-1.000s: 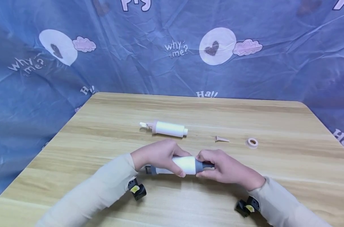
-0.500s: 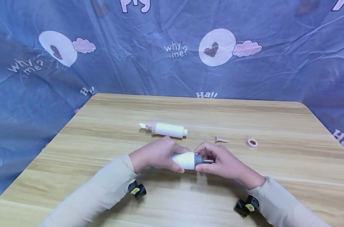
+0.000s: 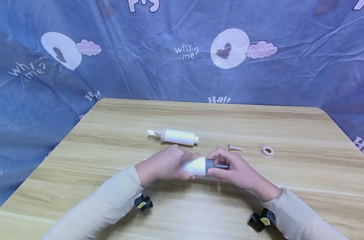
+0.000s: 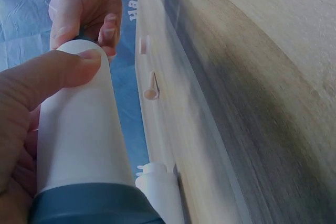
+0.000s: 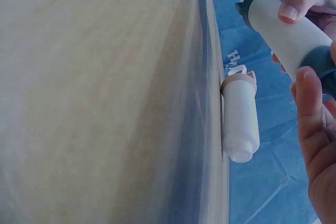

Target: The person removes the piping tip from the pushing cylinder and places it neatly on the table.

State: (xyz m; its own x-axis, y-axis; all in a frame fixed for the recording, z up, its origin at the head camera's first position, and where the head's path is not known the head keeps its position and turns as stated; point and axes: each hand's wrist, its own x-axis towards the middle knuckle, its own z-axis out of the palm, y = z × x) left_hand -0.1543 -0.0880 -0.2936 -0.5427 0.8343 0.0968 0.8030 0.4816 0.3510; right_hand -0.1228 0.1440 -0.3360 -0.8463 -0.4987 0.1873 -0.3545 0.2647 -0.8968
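Note:
My left hand (image 3: 165, 165) grips a white cylinder (image 3: 197, 166), its thumb laid along the near side. The cylinder has a dark blue-grey band (image 4: 94, 203) at its left end and a dark collar (image 3: 209, 165) at its right end. From that collar a slim dark nozzle (image 3: 221, 166) points right. My right hand (image 3: 236, 168) pinches the collar between thumb and fingers, with the nozzle running into the palm side. In the right wrist view the cylinder is held off the table, tilted, with a small clip-like part (image 5: 241, 6) at its far end.
Behind the hands lies a similar white cylinder (image 3: 180, 137) with a pink band and a white lever. Right of it on the wooden table (image 3: 125, 116) are a small pink cone-shaped nozzle (image 3: 235, 147) and a pink ring (image 3: 267, 152). A blue printed cloth (image 3: 158, 73) hangs behind.
Both hands have lifted the white cylinder slightly up and away from the table's near side. The right fingers have shifted round the collar. The things lying behind have stayed put.

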